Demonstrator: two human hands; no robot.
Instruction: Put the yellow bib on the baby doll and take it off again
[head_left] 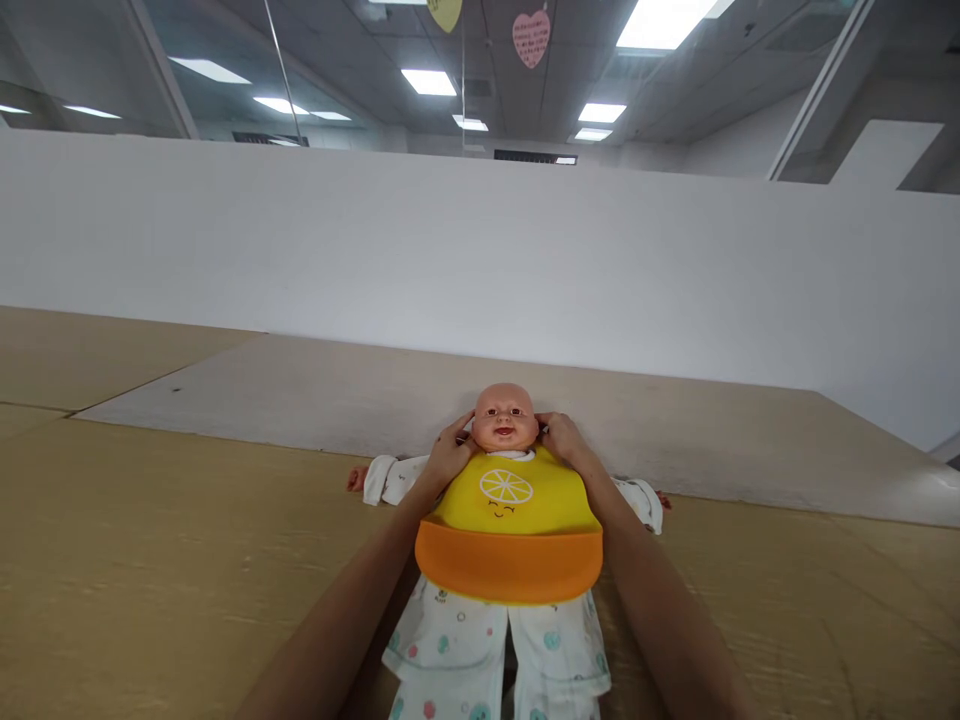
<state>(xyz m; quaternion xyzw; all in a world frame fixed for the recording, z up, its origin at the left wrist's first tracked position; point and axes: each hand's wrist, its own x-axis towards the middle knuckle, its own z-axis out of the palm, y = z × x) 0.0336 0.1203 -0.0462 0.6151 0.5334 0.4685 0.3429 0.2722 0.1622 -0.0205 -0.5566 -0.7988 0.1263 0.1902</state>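
A baby doll [504,415] in a white patterned outfit lies face up with its arms spread. Over its chest is a yellow silicone bib [465,495] with a white citrus slice and smiling face, and an orange catch pocket [510,562] along the bottom. My left hand [451,450] is closed on the bib's neck strap, beside the doll's head. On the other side, my right hand [561,438] grips the strap just below the ear. Some fingertips are hidden behind the neck, so I cannot see whether the strap ends are joined.
The doll lies on a yellowish-brown wooden surface [187,560], its head over a paler strip [337,390]. A white low wall [450,250] rises behind, topped by glass panels. A pink heart-shaped note [531,38] is stuck on the glass.
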